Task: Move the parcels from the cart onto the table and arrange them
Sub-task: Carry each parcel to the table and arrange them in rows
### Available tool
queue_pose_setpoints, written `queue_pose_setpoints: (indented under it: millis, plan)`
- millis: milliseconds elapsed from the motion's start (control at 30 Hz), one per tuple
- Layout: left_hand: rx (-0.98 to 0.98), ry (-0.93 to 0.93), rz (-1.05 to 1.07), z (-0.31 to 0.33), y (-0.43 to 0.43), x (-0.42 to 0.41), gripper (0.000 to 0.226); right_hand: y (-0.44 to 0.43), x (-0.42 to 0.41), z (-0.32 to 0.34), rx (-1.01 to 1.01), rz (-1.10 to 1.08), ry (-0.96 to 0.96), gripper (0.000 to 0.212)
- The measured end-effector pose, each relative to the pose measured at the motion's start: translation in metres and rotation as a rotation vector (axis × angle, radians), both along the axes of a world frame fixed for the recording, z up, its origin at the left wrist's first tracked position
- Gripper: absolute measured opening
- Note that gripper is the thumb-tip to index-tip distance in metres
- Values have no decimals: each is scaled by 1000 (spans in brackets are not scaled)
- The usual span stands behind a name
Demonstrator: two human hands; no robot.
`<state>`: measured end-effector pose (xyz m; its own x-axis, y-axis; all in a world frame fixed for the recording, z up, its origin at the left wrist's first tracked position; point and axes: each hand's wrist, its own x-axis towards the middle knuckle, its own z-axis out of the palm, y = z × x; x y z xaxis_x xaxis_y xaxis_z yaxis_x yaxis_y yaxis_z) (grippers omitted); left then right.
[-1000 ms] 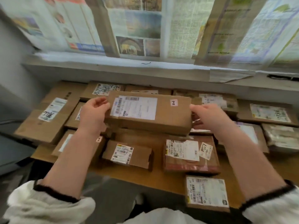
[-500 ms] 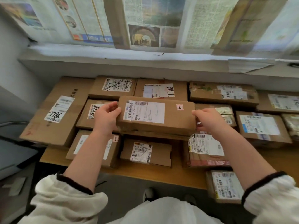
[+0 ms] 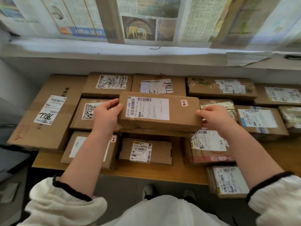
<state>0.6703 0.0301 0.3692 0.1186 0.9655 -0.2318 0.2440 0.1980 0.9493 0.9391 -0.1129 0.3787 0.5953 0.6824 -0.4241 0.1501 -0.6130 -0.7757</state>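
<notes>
While both hands held it, the box (image 3: 158,111) lay with its long side left to right above the table (image 3: 162,172), the left hand (image 3: 106,117) and right hand (image 3: 216,117) clasping opposite ends, apparently over another parcel (image 3: 156,133).

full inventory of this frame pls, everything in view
Held parcel: one, brown cardboard, white label, "1-2" sticker, mid-table above the others.
Other parcels: about thirteen, brown cardboard, mostly white labels, flat in rows on the table; the rightmost are cut off by the frame.
Table: one, light wood, under the parcels.
Newspapers: several sheets, hung behind the table.
Sill: one, whitish, below the newspapers.
Shoes: two, dark, on the floor at the table edge.
Sleeves: two, white with dark cuffs.
Left hand: grips the held parcel's left end.
Right hand: grips its right end.
</notes>
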Motion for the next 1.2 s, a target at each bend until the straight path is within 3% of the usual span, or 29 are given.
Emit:
queue_pose_setpoints:
  millis: [300,700,800,933,1200]
  plan:
    - [25,-17,-26,-5,-3,0,33,-2,-2,-21,-8,-21,89,9]
    - [-31,40,1,-34,7,-5,33,1,-5,-35,6,28,-14,5]
    - [-35,131,-23,-49,11,-10,34,2,-12,-45,-23,32,-81,3]
    - [-10,284,-56,-67,12,-13,37,4,-21,-59,-78,47,-150,24]
    - [275,633,-196,-82,11,-9,33,6,-25,-81,-116,31,-309,34]
